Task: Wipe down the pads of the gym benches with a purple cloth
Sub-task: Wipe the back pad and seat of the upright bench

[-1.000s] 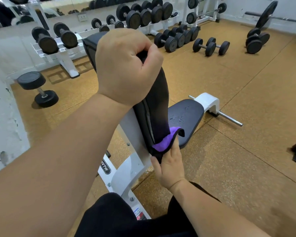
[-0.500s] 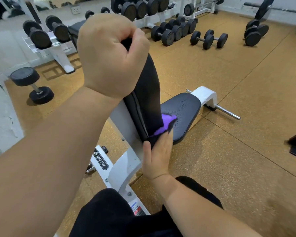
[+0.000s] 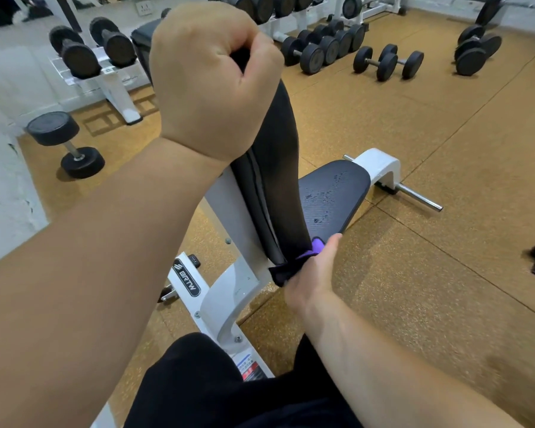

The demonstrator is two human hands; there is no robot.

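Your left hand (image 3: 210,84) stays fisted round the top of the upright black back pad (image 3: 275,186). Your right hand (image 3: 312,273) clutches the purple cloth (image 3: 317,246) against the pad's near, lower end, further down than before, with less purple showing. One smooth, droplet-speckled seat pad (image 3: 331,196) lies to the right.

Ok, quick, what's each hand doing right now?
Left hand: closed, gripping the top of the back pad.
Right hand: holding the purple cloth against the pad's lower end.
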